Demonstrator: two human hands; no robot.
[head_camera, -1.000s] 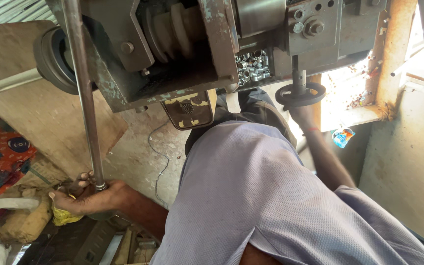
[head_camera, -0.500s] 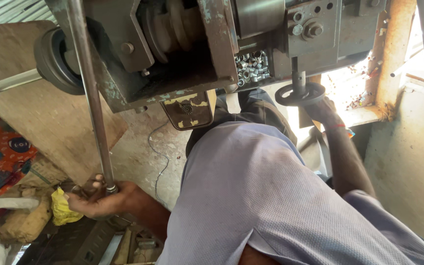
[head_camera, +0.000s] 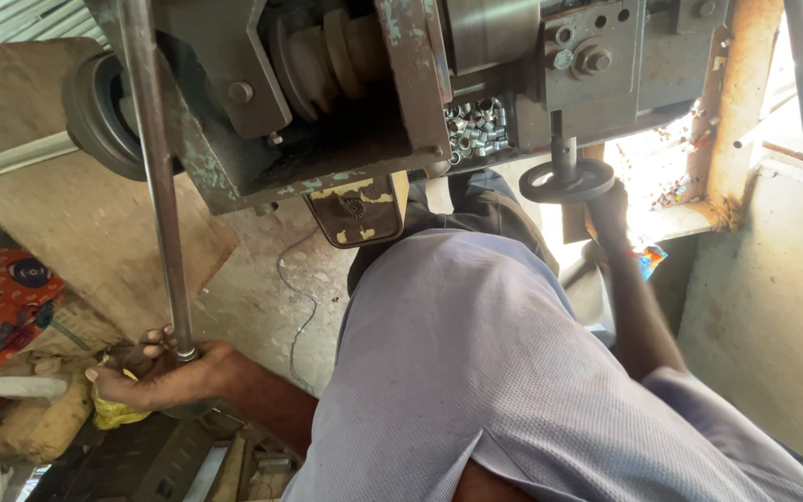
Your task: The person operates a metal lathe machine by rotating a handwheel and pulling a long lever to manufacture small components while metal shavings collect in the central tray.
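Since last frame my left hand (head_camera: 155, 376) slid w/ rod (head_camera: 162, 186) end, fingers curled round it; right hand (head_camera: 611, 200) grips handwheel (head_camera: 566, 179). Risk: rod slips, pinches fingers.

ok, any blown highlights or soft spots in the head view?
Head view: daylight clips white behind the round handwheel and the right hand; upper right corner is washed out too. The left hand at the long bar sits in shade, slightly soft. The machine underside is dim but readable.
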